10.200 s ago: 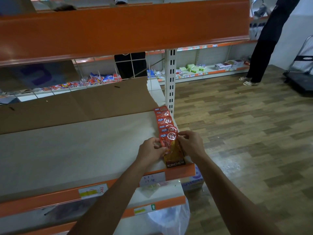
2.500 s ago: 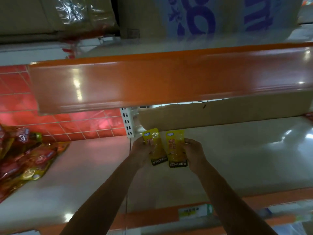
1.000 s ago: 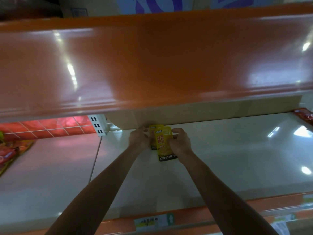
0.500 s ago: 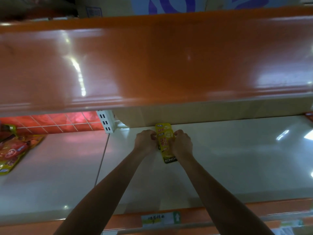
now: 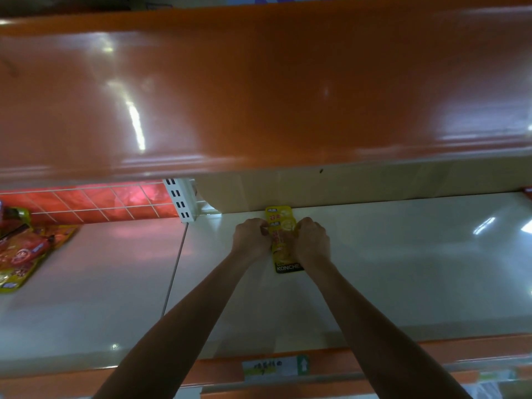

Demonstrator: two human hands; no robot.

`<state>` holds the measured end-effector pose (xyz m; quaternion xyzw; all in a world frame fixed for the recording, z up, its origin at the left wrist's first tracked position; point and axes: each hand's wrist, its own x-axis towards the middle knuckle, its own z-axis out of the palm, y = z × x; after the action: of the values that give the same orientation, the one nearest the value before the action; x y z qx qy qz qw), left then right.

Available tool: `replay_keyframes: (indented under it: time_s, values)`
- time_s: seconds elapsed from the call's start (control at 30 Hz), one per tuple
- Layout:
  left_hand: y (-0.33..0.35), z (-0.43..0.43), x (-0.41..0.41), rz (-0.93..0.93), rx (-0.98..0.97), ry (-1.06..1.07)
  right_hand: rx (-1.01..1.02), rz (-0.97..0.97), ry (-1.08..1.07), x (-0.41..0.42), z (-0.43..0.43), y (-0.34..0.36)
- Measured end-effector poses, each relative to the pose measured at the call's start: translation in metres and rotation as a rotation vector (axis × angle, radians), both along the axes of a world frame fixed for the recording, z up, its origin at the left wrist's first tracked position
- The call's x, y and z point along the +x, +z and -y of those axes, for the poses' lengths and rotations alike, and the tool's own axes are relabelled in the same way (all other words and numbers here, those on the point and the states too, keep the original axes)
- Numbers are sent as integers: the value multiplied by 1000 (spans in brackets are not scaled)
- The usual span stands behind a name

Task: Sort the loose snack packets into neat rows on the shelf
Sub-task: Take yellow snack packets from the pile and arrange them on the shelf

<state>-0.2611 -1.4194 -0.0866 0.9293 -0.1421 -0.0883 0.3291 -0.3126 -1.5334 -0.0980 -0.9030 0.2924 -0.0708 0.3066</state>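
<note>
Two hands pinch a short overlapped row of yellow snack packets at the back of the shelf.

The left hand and right hand each have their fingers curled, gripping opposite side edges of the yellow packets, which lie flat on the pale shelf, running from the cardboard sheet at the back toward the front. At least two packets overlap there, perhaps three; the hands cover too much for an exact count, and the frontmost one shows a black band with white lettering. One white slotted post divides the shelf into two bays, and the left bay holds one loose pile of red and yellow packets, too jumbled to count. One handwritten price label sits on the orange front edge.
</note>
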Motion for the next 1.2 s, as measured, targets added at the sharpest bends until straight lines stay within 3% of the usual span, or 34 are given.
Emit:
replay_keyframes:
  time_s: [0.8, 1.2]
  values:
    - [-4, -4, -11, -43, -25, 43, -44, 8, 56, -18, 0, 6]
    - [-4, -20, -26, 40, 36, 112, -155, 158, 189, -23, -29, 15]
